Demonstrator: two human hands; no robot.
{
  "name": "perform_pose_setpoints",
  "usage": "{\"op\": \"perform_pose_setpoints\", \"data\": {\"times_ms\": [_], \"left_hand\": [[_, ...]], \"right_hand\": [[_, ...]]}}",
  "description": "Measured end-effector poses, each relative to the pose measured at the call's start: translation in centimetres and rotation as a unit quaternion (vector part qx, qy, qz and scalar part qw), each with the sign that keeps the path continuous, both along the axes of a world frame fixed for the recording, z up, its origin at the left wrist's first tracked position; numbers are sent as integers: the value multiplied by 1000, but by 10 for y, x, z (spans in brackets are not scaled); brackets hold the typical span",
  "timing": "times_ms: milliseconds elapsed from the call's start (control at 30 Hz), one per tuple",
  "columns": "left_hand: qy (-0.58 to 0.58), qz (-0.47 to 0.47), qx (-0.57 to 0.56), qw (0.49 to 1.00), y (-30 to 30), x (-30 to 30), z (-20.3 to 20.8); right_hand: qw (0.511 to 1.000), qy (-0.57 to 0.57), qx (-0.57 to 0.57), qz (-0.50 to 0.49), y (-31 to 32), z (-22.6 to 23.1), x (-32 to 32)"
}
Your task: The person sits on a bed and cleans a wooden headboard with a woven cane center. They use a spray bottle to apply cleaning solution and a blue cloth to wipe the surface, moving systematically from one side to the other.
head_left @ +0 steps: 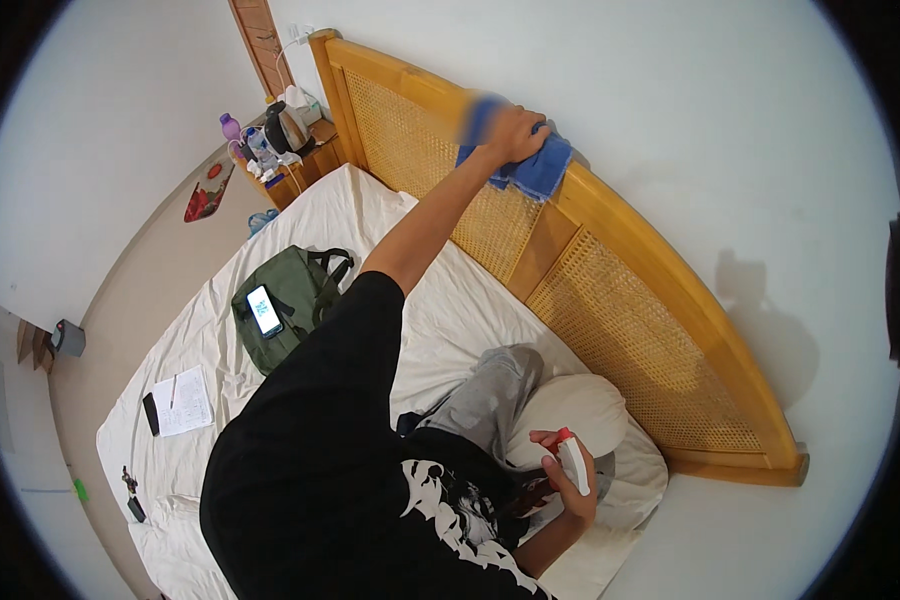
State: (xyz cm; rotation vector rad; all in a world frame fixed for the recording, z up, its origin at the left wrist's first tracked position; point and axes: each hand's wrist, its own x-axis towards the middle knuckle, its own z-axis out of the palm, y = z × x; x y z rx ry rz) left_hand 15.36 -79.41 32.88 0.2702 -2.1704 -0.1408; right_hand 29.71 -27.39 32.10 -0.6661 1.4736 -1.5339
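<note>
My left arm, in a black sleeve, reaches up to the wooden headboard (660, 255). My left hand (515, 135) is closed on a blue cloth (542, 172) and presses it against the top rail. Part of the cloth hangs over the woven cane panel, and its far end is blurred. Low on the right, close to my body, my right hand (573, 478) is wrapped round a spray bottle (572, 462) with a white and red trigger head. The bottle's lower part is mostly hidden.
White sheets cover the bed (450, 300). On it lie a pillow (575, 420), a green backpack (305, 285) with a phone (264, 311) on top, and papers (183, 402). A bedside table (320, 160) holds a kettle (287, 128) and bottles. A white wall (670, 120) stands behind the headboard.
</note>
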Motion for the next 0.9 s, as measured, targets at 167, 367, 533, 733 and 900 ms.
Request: {"op": "perform_pose_setpoints", "data": {"times_ms": [167, 367, 533, 733, 900], "left_hand": [[97, 39, -9, 995, 34, 1, -4], [109, 45, 3, 993, 84, -10, 0], [114, -11, -7, 993, 146, -27, 7], [60, -143, -29, 987, 232, -60, 8], [28, -190, -80, 978, 305, -95, -17]], "right_hand": [[999, 27, -30, -6, 11, 2, 13], [999, 0, -13, -42, 35, 8, 26], [998, 40, -28, -33, 52, 8, 27], [994, 59, -51, -80, 78, -3, 29], [984, 60, -114, -123, 96, -38, 22]]}}
